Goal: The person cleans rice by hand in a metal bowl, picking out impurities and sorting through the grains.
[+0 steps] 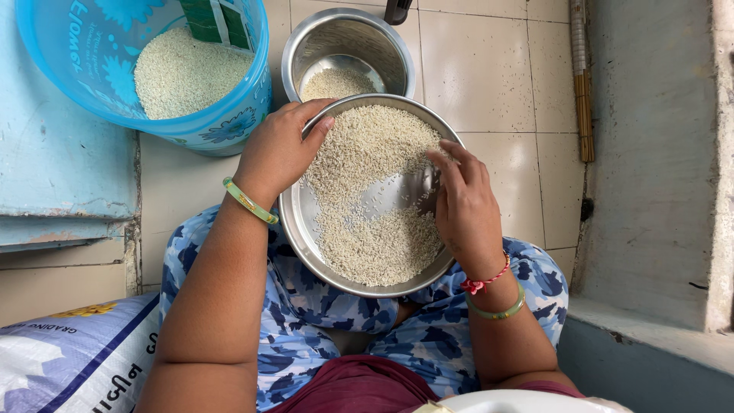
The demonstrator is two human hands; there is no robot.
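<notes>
While the left hand [277, 153] grips the steel plate's [300, 229] rim, right hand [462, 205] fingers spread over its rice [375, 245]; beyond it, a blue tub [229, 115] and steel pot [348, 38] hold rice; a white printed sack [69, 356] lies left.

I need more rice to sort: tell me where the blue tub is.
In the head view the blue tub stands on the tiled floor at upper left, beside the steel pot and just beyond the left hand.

rice [375, 191] in plate [294, 222], pot [348, 46] behind
</notes>
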